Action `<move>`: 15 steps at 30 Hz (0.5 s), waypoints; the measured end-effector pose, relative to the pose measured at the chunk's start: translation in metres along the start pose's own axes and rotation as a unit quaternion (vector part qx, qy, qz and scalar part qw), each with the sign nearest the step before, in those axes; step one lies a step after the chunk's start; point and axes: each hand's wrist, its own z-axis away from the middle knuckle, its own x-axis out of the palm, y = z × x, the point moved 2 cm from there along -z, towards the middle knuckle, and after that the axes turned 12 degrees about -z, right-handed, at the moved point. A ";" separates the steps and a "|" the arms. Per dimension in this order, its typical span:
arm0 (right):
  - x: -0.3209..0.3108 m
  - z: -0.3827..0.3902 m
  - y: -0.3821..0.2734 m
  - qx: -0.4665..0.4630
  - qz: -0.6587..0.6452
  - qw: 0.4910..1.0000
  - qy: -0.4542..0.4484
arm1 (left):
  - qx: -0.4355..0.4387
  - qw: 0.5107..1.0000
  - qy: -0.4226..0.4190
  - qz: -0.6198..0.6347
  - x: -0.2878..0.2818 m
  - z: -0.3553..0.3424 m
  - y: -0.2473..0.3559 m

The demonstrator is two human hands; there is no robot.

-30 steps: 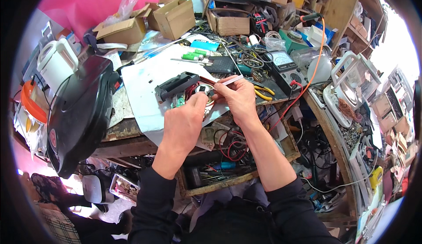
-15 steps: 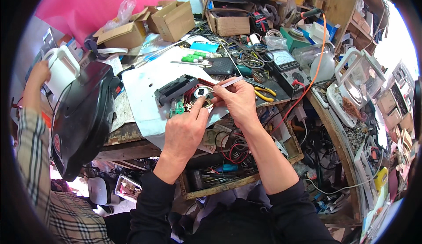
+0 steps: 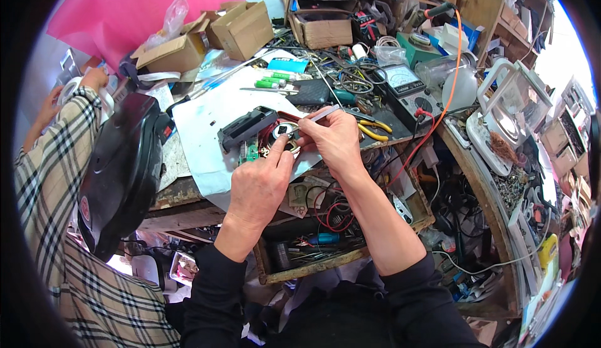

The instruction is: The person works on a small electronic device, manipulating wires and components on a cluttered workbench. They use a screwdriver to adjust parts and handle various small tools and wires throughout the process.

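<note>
At nine o'clock, a checked sleeve [image 3: 53, 179] of another person, that person's hand [image 3: 94, 77] raised near a white appliance at ten o'clock. Just right of the sleeve, a glossy black helmet-like shell [image 3: 122, 166] leaning at the bench edge. At eleven o'clock, two open cardboard boxes [image 3: 213, 35] before a pink sheet [image 3: 138, 3].

Near centre, a white paper sheet [image 3: 206, 122] spread over the wooden bench [image 3: 175, 197], carrying a dark plastic housing [image 3: 247, 127] with a green circuit board [image 3: 251, 152] just below it. Left hand [image 3: 261, 184] at six o'clock of the housing, fingers curled, index and thumb pinching a small round speaker [image 3: 285, 136] that sits just right of the circuit board, at dead centre. Right hand [image 3: 336, 140] immediately at three o'clock of the speaker, clenched around a thin silvery tool [image 3: 325, 114], tip angled down toward the speaker; exact contact too small to tell.

Below the hands, at six o'clock, an open wooden drawer [image 3: 338, 257] full of red and black wires. At one o'clock, yellow-handled pliers [image 3: 374, 132] just beside the right hand, an analogue meter [image 3: 405, 82] farther up, an orange cable [image 3: 454, 66] arcing across. At three o'clock, a white magnifier lamp [image 3: 513, 107] well apart from the hands.
</note>
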 end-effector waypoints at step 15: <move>-0.001 -0.002 0.002 -0.019 -0.004 1.000 0.006 | 0.010 0.999 -0.014 0.027 -0.002 -0.002 -0.006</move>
